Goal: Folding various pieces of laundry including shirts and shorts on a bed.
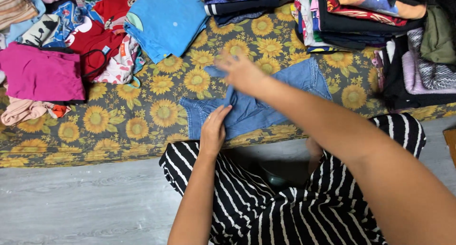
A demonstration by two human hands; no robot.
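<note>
At frame centre, on the sunflower-print mattress (pixel 118 126), the left hand (pixel 213 131) presses flat, fingers spread, on the half-folded denim shorts (pixel 266 107) while the blurred right hand (pixel 242 71) pinches a raised flap; folded stacks (pixel 361 17) lie upper right, loose clothes (pixel 71 40) upper left.

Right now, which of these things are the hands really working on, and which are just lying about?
In hand:
- denim garment, spread on the sunflower cover
- left hand, pressing its near edge
- right hand, blurred, lifting a denim flap

Lying about:
- blue folded cloth
- magenta cloth
- red cloth
- folded stack, far right
- loose heap, right edge
</note>
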